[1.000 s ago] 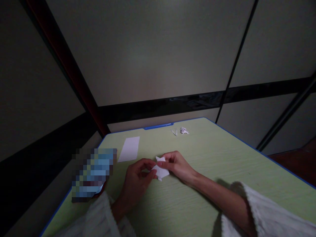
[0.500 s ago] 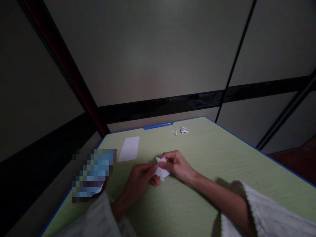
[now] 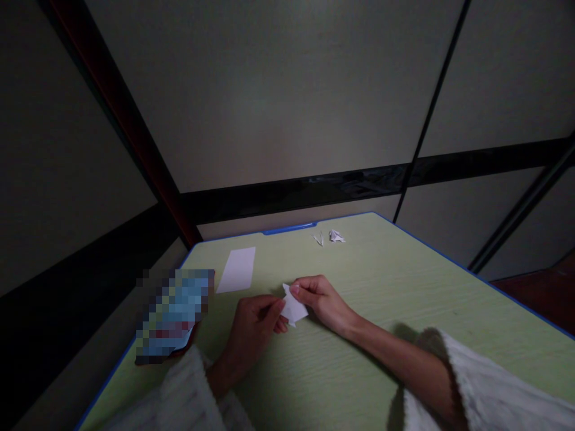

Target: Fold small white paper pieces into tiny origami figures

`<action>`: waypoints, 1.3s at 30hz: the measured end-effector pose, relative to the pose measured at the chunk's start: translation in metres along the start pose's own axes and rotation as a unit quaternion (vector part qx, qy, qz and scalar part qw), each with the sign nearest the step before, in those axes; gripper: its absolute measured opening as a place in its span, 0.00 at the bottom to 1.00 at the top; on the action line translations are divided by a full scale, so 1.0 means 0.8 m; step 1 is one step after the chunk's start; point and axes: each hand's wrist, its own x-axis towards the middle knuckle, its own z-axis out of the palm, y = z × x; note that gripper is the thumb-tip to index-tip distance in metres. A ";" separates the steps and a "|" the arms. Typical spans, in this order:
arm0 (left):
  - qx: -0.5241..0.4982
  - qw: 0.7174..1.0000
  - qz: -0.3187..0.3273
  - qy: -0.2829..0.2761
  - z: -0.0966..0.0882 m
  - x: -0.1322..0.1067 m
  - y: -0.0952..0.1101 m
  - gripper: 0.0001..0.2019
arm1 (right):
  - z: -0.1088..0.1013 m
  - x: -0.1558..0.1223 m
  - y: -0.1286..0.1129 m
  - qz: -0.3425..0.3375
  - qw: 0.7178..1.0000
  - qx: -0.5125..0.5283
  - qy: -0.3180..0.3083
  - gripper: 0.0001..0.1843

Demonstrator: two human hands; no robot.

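Observation:
A small piece of folded white paper [image 3: 295, 309] with pointed corners is held over the middle of the table. My left hand [image 3: 257, 323] pinches its left edge between thumb and fingers. On the upper right side, my right hand [image 3: 321, 299] grips the same paper, thumb on top and fingers curled behind it. Part of the paper lies hidden under the fingertips. Beyond the hands, a small folded paper figure [image 3: 336, 236] sits beside a thin V-shaped strip of paper [image 3: 318, 239].
The pale green table [image 3: 381, 359] has a blue edge. A flat white sheet of paper [image 3: 237, 269] lies at the back left. Nearer, a device with a pixelated screen [image 3: 179, 317] rests by the left edge. Cabinet panels [image 3: 287, 108] stand behind the table.
My right thumb has shifted up towards the paper's top corner, baring more of its face. Both hands keep hold of the paper. The view has moved slightly.

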 end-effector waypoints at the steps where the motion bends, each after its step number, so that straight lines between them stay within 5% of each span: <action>1: -0.005 1.000 0.001 0.000 0.000 0.000 -0.001 0.11 | -0.001 0.001 0.000 -0.005 1.000 -0.006 0.006 0.16; 6: -0.029 0.999 -0.007 -0.022 -0.001 0.003 -0.004 0.10 | -0.004 0.001 0.000 -0.033 0.996 -0.050 0.065 0.11; 13: -0.035 0.999 -0.010 -0.033 0.000 0.004 -0.002 0.09 | 0.003 -0.001 -0.003 -0.040 0.991 -0.112 0.062 0.07; 20: -0.026 0.999 0.003 -0.045 -0.001 0.004 -0.005 0.08 | 0.000 0.000 -0.002 -0.017 0.996 -0.067 0.058 0.07; 30: -0.147 0.985 -0.074 -0.041 0.000 0.011 -0.010 0.09 | -0.004 0.001 -0.001 -0.052 0.992 -0.073 0.093 0.08; 39: -0.050 0.997 -0.040 -0.048 -0.002 0.008 -0.006 0.11 | -0.003 0.001 -0.001 -0.040 0.993 -0.079 0.084 0.08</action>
